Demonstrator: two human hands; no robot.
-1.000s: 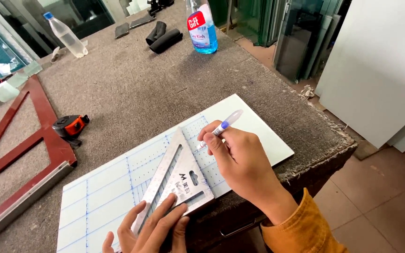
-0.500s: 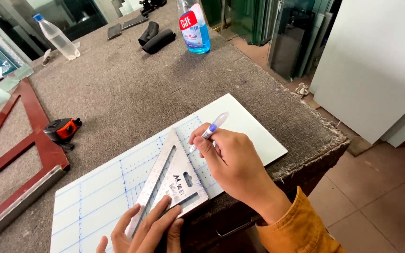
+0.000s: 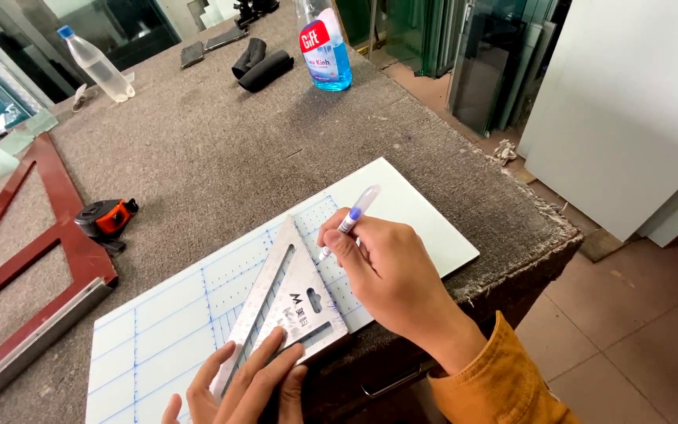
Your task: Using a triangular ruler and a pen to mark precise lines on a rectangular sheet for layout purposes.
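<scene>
One view, from the head camera, covers the whole scene. Right hand (image 3: 390, 275), centre of the frame: fingers closed around a pen (image 3: 351, 219) in a writing grip, tip down against the white sheet (image 3: 425, 220) at the sloping right edge of the metal triangle square (image 3: 288, 302). The edge appears to guide the pen tip along a straight line. Left hand (image 3: 245, 385), lower centre: fingers spread flat and pressing on the lower part of the square; nothing is grasped. The pressure appears to keep the square from sliding on the smooth sheet.

The sheet lies on the felt-covered table (image 3: 221, 149), reaching to its near edge, and carries a blue grid over its left portion. The square rests flat on the grid.

Surrounding items, all well apart from the hands: an orange-and-black tape measure (image 3: 105, 217) at left, beside a red frame (image 3: 49, 235); a clear plastic bottle (image 3: 96, 63) at upper left; black rolled items (image 3: 259, 64) and a blue-liquid spray bottle (image 3: 325, 51) at top centre. Nothing obstructs the pen's line along the square.
</scene>
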